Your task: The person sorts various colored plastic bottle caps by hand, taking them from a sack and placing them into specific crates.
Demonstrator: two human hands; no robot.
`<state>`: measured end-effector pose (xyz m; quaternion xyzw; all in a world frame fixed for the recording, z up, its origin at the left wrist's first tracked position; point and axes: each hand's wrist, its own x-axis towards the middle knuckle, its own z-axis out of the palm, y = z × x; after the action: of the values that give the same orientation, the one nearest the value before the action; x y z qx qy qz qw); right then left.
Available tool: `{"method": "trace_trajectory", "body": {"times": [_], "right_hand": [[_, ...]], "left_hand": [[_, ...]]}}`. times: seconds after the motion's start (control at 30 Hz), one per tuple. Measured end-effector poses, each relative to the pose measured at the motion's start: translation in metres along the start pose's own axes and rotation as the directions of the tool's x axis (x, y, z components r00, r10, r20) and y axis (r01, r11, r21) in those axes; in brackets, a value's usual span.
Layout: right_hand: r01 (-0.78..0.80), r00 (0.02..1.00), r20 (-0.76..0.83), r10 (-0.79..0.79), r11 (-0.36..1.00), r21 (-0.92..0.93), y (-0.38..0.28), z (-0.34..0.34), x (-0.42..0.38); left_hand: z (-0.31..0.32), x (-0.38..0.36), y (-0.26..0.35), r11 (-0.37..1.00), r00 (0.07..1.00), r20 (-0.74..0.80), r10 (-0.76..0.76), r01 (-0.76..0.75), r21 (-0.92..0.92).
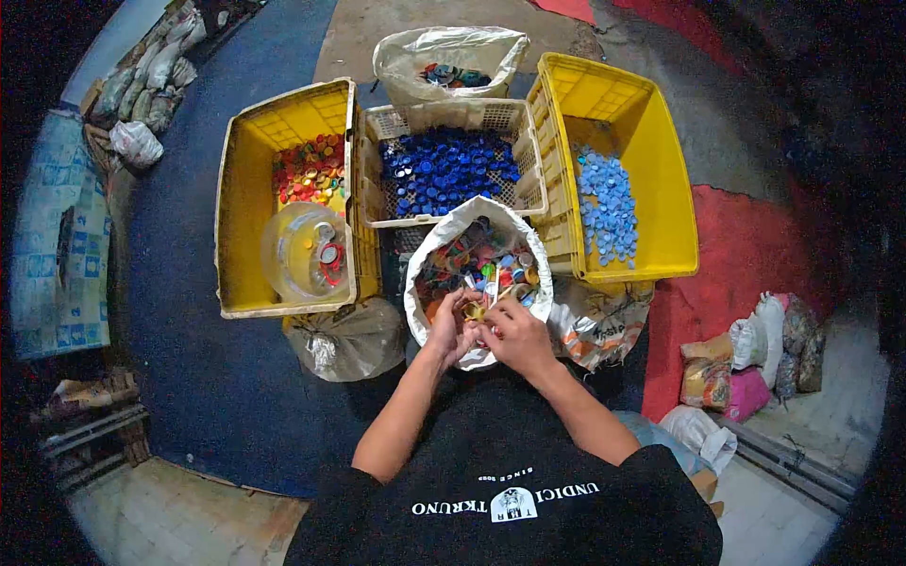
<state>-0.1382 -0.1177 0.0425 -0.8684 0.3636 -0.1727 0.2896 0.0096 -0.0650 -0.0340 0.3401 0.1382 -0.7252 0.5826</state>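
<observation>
Both hands are over the near part of an open white sack (415, 304) filled with mixed bottle caps (517, 272). My left hand (454, 330) is palm up with fingers curled, and a few small caps seem to lie in it. My right hand (514, 332) reaches across from the right, its fingertips pinched close to the left palm; what they hold is too small to name. A yellowish piece (474, 311) shows between the hands. Behind the sack, a white crate (389, 215) holds dark blue caps (448, 170).
A left yellow crate (243, 236) holds red and yellow caps (316, 168) and a clear plastic container (288, 253). Light blue caps (607, 203) lie in a right yellow crate (665, 208). Another white sack (401, 66) stands behind; stuffed bags (344, 340) sit below the crates.
</observation>
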Motion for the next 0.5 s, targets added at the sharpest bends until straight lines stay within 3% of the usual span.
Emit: {"method": "trace_trajectory", "body": {"times": [0.03,0.13,0.17,0.2,0.23,0.3,0.33,0.4,0.5], "right_hand": [[0.069,0.997,0.027,-0.069,0.997,-0.03,-0.002,0.001,0.002],[0.038,0.996,0.077,-0.042,0.998,0.054,0.002,0.001,0.014],[0.012,0.999,-0.033,-0.008,0.99,0.138,0.013,0.003,0.023],[-0.144,0.989,0.042,0.139,0.974,0.173,0.038,0.01,0.035],[-0.154,0.987,-0.021,0.158,0.981,0.115,0.051,0.009,0.048],[-0.345,0.895,0.209,0.394,0.909,-0.235,0.095,0.018,0.072],[-0.341,0.897,0.209,0.389,0.91,-0.235,0.109,0.024,0.076],[-0.336,0.809,0.288,0.512,0.806,-0.488,0.124,0.035,0.086],[-0.299,0.829,0.278,0.485,0.805,-0.513,0.132,0.039,0.078]], "left_hand": [[0.003,-0.001,0.0,1.0,0.999,-0.036,-0.004,0.004,-0.009],[0.002,-0.001,0.003,0.993,0.999,0.006,0.049,-0.048,-0.111],[0.001,-0.004,0.005,0.989,0.998,-0.042,0.054,-0.059,-0.134],[-0.003,-0.004,0.007,0.988,0.998,-0.04,0.057,-0.062,-0.142],[-0.009,-0.003,0.008,0.985,0.997,-0.029,0.078,-0.081,-0.152],[-0.014,-0.002,0.008,0.972,0.994,-0.036,0.101,-0.106,-0.21],[-0.014,-0.004,0.009,0.971,0.994,-0.035,0.105,-0.11,-0.211],[-0.011,-0.013,0.017,0.971,0.992,-0.045,0.119,-0.125,-0.202],[-0.013,-0.019,0.021,0.961,0.99,-0.051,0.13,-0.138,-0.241]]}}
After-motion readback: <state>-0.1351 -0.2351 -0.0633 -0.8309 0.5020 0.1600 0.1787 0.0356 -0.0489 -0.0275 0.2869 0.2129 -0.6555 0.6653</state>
